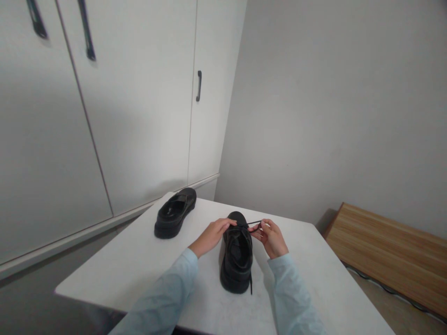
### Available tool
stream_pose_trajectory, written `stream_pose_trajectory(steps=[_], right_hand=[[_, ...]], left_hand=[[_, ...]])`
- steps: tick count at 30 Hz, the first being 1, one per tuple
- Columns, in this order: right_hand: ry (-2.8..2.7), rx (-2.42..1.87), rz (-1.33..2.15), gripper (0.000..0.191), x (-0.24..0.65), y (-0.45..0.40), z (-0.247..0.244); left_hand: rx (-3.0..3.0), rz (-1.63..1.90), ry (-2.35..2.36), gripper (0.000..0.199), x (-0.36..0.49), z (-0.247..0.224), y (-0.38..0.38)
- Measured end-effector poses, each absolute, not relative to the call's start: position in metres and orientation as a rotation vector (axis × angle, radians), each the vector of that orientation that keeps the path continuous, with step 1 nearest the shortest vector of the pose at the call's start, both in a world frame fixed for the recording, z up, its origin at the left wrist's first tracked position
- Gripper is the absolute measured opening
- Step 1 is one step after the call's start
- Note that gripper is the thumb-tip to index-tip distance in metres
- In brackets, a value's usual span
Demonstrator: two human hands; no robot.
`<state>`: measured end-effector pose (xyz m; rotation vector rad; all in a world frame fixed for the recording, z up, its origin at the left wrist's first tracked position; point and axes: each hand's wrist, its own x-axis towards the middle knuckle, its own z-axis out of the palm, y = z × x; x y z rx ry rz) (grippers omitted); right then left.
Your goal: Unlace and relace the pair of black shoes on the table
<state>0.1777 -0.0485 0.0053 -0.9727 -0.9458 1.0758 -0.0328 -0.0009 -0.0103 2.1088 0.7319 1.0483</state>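
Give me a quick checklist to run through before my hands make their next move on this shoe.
1. Near shoe sole down on the table: ok.
2. Lace in the right hand: ok, stretched out from the front of the shoe to the fingers.
3. Left hand at the front of the shoe: ok, its fingertips reach the area by the lacing.
4. Loose lace end in hand: not ok, it hangs beside the heel, on the right.
5. Knot at the lacing firm: cannot tell, too small and dark to make out.
6. Other shoe clear of both hands: ok, off to the left.
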Motion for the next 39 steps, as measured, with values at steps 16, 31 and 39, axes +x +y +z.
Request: stream_pose_trajectory(steps=[16,31,39], right_hand=[[-1.323,-1.284,0.246,0.022,0.185,-0.042,0.005],[-1.624,-1.482,-0.255,0.017,0.188,-0.048,0.009],[-1.682,-1.596,-0.490,0.014,0.188,-0.054,0.015]], left_hand=[[2.110,1.033,0.732,0.032,-0.033,-0.006,-0.003],[2.135,1.033,0.725,0.028,-0.033,-0.007,-0.003],[2.166,1.037,0.720,0.027,-0.034,-0.009,-0.003]])
